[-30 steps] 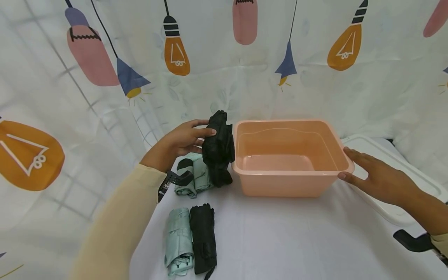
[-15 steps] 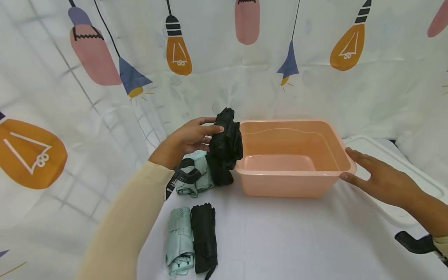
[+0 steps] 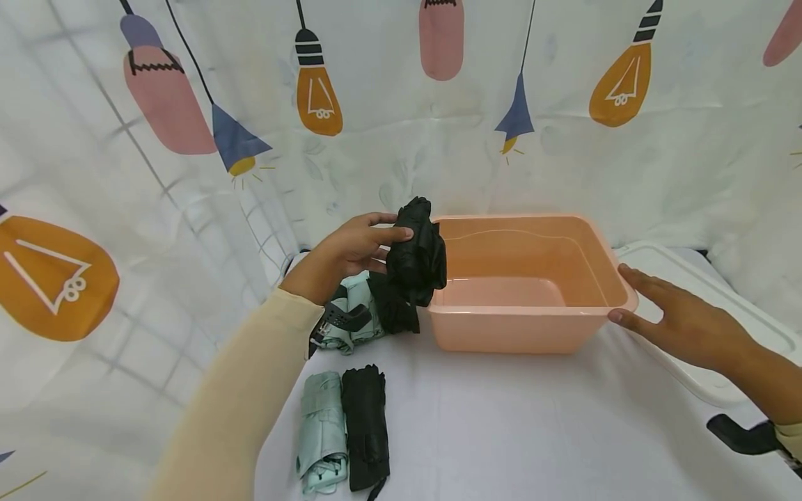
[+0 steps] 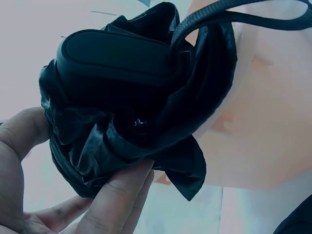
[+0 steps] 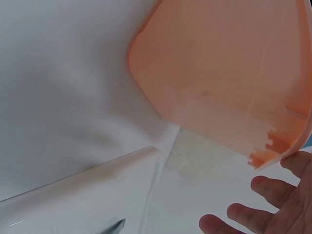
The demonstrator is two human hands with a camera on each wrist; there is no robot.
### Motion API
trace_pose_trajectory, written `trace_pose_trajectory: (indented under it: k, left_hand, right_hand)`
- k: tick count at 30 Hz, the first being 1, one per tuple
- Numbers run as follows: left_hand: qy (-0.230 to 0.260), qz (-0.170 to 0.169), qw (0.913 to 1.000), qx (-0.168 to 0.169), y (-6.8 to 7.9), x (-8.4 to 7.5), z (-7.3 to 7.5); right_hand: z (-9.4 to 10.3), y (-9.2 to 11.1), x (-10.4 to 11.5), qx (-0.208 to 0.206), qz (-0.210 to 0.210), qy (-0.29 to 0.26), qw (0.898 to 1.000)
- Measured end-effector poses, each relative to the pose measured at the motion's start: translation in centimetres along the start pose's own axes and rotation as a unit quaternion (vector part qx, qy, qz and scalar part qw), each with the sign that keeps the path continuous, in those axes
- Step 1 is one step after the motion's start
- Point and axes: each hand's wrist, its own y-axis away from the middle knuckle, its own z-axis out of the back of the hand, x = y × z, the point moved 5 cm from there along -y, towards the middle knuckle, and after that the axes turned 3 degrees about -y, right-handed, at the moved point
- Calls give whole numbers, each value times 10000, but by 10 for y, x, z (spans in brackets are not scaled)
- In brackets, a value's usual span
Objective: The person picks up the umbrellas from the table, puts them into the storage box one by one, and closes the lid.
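My left hand grips a folded black umbrella at the left end of the peach plastic bin. Raised above the table, the umbrella overlaps the bin's left rim in the head view. The left wrist view shows its oval handle end and a wrist strap loop, with thumb and fingers around the loose fabric. My right hand touches the bin's right rim, fingers extended; the right wrist view has fingertips at that rim. Nothing shows inside the bin.
Behind my left wrist lie rolled mint umbrellas and another black one, partly hidden. Nearer the front, a mint umbrella and a black umbrella lie side by side. A white lid lies right of the bin.
My left hand has moved right with the black umbrella, up to the bin's left rim, uncovering another black umbrella behind it. My right hand has stayed at the bin's rim.
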Motion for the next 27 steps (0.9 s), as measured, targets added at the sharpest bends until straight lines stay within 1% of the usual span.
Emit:
trace_pose_trajectory:
  k: [5,10,17,24,27]
  left_hand:
    - [-50,-33,10000,-48,-3,0,-3]
    - [-191,-28,9998,-70,-4,2,-5]
    - [-390,-40,9992,-95,-4,2,-7]
    - [-178,-26,9995,-247,-4,1,-7]
    - [-232,45,9994,-256,-5,3,-6]
  right_hand:
    - [-1,0,-2,-9,-15,13,10000]
    - [-1,0,-3,13,-60,-18,10000]
    - [-1,-1,-2,-19,-20,-53,10000]
    - [-2,-1,-2,27,-94,-30,9999]
    - [-1,-2,-2,4,-78,-49,10000]
